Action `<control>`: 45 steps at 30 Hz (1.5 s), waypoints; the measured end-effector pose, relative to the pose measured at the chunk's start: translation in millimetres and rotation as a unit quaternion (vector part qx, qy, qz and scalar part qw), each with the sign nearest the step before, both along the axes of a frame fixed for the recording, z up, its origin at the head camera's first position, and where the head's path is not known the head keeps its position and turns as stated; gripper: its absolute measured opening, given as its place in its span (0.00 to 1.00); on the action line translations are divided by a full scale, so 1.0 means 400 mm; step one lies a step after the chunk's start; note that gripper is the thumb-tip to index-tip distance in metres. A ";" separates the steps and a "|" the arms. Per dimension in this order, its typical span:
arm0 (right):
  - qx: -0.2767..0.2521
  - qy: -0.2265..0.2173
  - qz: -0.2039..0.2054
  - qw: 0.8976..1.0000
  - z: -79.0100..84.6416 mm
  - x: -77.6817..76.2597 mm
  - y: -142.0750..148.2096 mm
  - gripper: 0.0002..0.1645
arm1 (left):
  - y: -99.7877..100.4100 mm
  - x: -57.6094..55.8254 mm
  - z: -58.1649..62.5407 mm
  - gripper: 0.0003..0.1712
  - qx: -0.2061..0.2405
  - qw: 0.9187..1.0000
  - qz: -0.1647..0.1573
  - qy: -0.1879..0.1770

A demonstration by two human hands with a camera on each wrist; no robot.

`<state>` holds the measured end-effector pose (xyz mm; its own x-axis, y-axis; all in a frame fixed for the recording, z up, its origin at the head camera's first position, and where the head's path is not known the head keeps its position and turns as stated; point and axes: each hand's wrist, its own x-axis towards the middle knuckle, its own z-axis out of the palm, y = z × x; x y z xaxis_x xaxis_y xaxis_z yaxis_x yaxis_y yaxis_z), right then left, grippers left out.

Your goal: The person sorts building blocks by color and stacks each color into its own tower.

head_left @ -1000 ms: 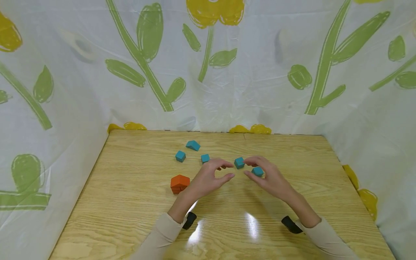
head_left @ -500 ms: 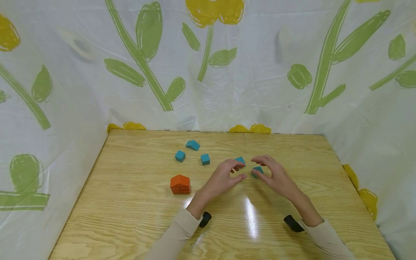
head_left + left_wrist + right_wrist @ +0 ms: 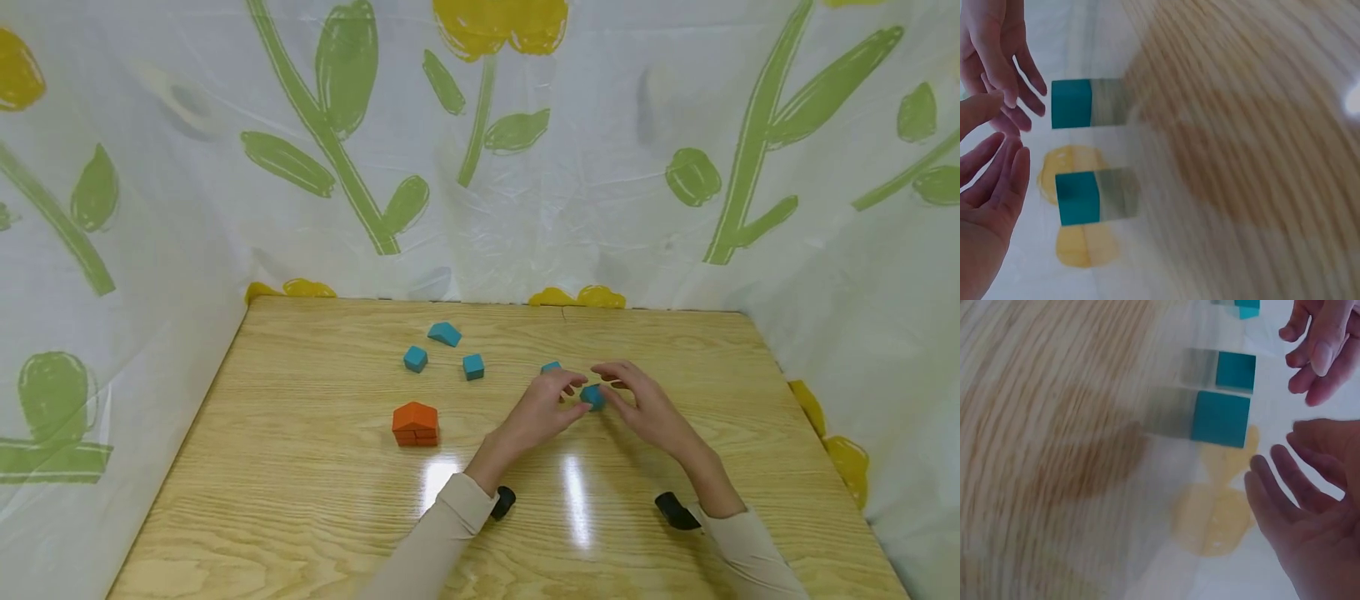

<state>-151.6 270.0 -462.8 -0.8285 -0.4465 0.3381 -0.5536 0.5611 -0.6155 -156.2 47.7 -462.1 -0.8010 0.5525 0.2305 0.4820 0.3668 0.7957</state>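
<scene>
Both hands hover over the right-centre of the wooden table, fingers loosely bent and facing each other. Between them in the head view shows a blue block (image 3: 592,397). My left hand (image 3: 542,410) partly covers another blue block (image 3: 551,367). The right hand (image 3: 651,410) is just right of the nearer block. In the left wrist view, two blue blocks stand apart from the fingers, one upper (image 3: 1072,104) and one lower (image 3: 1077,198). From the right wrist, a large blue block (image 3: 1221,419) sits left of the right hand's fingertips, untouched. Neither hand holds anything.
Left of the hands lie two blue cubes, one nearer (image 3: 473,367) and one farther left (image 3: 416,359), with a blue triangular block (image 3: 445,334) behind them. A small orange block stack with a roof-shaped top (image 3: 416,425) stands at left. Flower-print cloth (image 3: 585,167) walls the table.
The left hand has moved right, from near the middle cube to the rightmost blue block, uncovering the middle cube. My right hand has shifted slightly right. The blocks look unmoved.
</scene>
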 end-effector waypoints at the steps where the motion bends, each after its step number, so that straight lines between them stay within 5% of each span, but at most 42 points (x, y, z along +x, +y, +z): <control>1: -0.002 -0.012 0.002 1.000 -0.001 0.001 0.003 0.21 | 0.007 0.000 -0.003 0.22 -0.005 1.000 -0.001 -0.003; 6: -0.013 -0.064 0.024 0.998 -0.014 0.003 0.016 0.24 | 0.036 -0.002 -0.017 0.26 -0.033 0.999 0.004 -0.010; 11: -0.021 -0.071 0.053 0.996 -0.028 0.000 0.022 0.27 | 0.059 -0.001 -0.019 0.25 -0.047 0.999 0.020 -0.005; 24: -0.033 -0.129 0.022 0.991 -0.035 0.003 0.022 0.24 | 0.084 0.006 -0.023 0.21 -0.092 0.993 0.073 0.028; 45: -0.072 -0.155 0.062 0.983 -0.043 0.004 -0.008 0.19 | 0.032 0.014 -0.037 0.13 -0.055 0.995 0.069 -0.039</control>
<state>-150.2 266.8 -479.8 -0.8439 -0.5165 0.1451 -0.3855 0.3958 -0.8335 -150.5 60.5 -476.9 -0.8843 0.4540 0.1088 0.3588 0.5118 0.7806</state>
